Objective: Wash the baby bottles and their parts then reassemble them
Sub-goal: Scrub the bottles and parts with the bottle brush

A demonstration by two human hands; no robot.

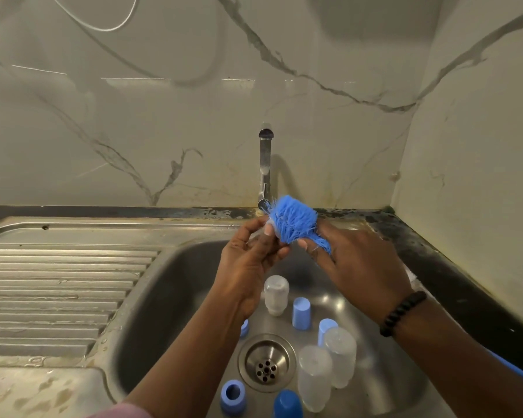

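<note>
We are scrubbing a small clear part [270,229] with the blue brush [295,223] just in front of the tap [265,164]. We are judging it best to turn the part slowly against the bristles. Our left hand [248,254] is pinching the part at its fingertips, and our right hand [354,260] is clamping the brush. The bottles [314,377] are standing below the tap, in the sink [163,297].
</note>
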